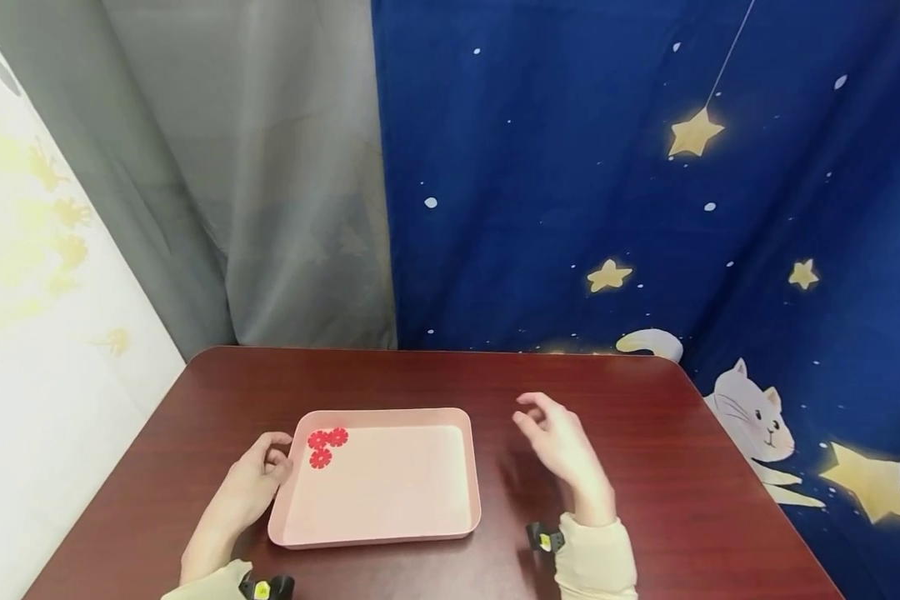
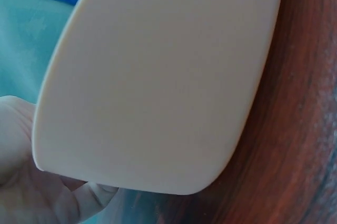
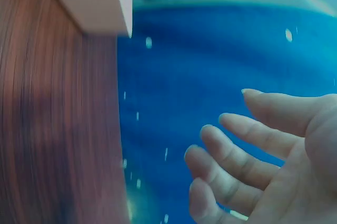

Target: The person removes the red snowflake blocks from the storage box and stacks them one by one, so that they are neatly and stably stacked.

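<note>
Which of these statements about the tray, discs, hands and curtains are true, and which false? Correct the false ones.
1. A pink tray lies on the reddish-brown table. True.
2. Five discs lie near the tray's near right corner. False: three red notched discs lie near its far left corner.
3. The left hand is at the tray's left side. True.
4. The right hand holds a disc. False: the right hand is apart from the tray and holds nothing.
5. A blue curtain with stars hangs beside a grey curtain. True.
</note>
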Demonstrator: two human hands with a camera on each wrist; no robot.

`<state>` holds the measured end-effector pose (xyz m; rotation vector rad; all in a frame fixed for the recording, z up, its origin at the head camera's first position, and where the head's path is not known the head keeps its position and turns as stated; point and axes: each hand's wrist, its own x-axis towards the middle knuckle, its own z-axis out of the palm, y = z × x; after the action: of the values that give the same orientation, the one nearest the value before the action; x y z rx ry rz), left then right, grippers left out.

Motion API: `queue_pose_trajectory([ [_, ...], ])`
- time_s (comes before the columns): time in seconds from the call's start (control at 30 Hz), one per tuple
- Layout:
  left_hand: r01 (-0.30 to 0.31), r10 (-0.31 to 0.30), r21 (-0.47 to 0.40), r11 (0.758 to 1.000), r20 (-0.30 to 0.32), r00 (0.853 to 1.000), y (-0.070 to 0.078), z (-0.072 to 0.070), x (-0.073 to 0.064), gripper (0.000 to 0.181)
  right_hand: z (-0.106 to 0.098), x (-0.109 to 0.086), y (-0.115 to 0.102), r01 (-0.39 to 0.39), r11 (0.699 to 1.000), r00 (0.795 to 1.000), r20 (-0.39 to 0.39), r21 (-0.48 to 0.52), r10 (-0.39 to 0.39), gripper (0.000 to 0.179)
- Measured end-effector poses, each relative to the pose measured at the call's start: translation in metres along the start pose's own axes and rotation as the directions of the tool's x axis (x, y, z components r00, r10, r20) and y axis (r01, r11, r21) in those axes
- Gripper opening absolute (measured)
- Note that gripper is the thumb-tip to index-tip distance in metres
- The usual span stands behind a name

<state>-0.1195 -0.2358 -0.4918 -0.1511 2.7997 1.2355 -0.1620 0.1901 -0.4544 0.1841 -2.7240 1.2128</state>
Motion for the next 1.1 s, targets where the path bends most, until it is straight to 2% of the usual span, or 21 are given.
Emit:
queue_pose_trajectory([
  [0.1, -0.004, 0.004, 0.005, 1.0, -0.001, 1.0, 0.0, -0.003, 0.002, 0.036, 0.017, 0.005, -0.018, 0.075, 0.996, 0.997, 0.025, 0.045, -0.076, 0.023],
  [0.2, -0.012, 0.012, 0.023, 1.0, -0.002, 1.0, 0.001, -0.002, 0.002, 0.036, 0.031, 0.008, -0.034, 0.115, 0.99, 0.988, 0.094, 0.085, -0.122, 0.023],
  [0.27, -0.011, 0.011, 0.034, 0.999, -0.001, 1.0, 0.001, -0.002, 0.002, 0.036, 0.039, 0.013, -0.042, 0.136, 0.982, 0.975, 0.157, 0.128, -0.155, 0.023],
  [0.47, 0.016, -0.016, 0.039, 0.999, -0.001, 1.0, -0.001, -0.002, 0.002, 0.036, 0.063, 0.033, -0.07, 0.077, 0.951, 0.92, 0.347, 0.298, -0.183, 0.023],
  [0.63, 0.016, -0.016, 0.021, 1.0, 0.011, 1.0, -0.004, -0.003, 0.003, 0.037, 0.092, 0.048, -0.091, 0.039, 0.938, 0.879, 0.434, 0.346, -0.196, 0.022],
  [0.77, 0.025, -0.025, 0.034, 0.999, 0.005, 1.0, -0.009, -0.006, 0.001, 0.037, 0.124, 0.055, -0.106, -0.004, 0.94, 0.826, 0.531, 0.341, -0.189, 0.021],
  [0.83, 0.022, -0.022, 0.032, 0.999, -0.001, 1.0, -0.009, -0.008, 0.001, 0.037, 0.138, 0.057, -0.112, -0.021, 0.946, 0.807, 0.564, 0.323, -0.174, 0.021],
  [0.9, 0.015, -0.015, 0.018, 1.0, -0.001, 1.0, -0.008, -0.008, 0.002, 0.037, 0.148, 0.059, -0.118, -0.036, 0.952, 0.8, 0.579, 0.304, -0.155, 0.021],
  [1.0, 0.001, -0.001, 0.003, 1.0, 0.006, 1.0, -0.005, -0.007, 0.002, 0.037, 0.16, 0.059, -0.125, -0.058, 0.958, 0.802, 0.584, 0.279, -0.122, 0.022],
  [1.1, 0.001, -0.001, -0.004, 1.0, 0.014, 1.0, -0.001, -0.005, 0.002, 0.038, 0.171, 0.058, -0.132, -0.058, 0.978, 0.798, 0.598, 0.2, -0.075, 0.023],
])
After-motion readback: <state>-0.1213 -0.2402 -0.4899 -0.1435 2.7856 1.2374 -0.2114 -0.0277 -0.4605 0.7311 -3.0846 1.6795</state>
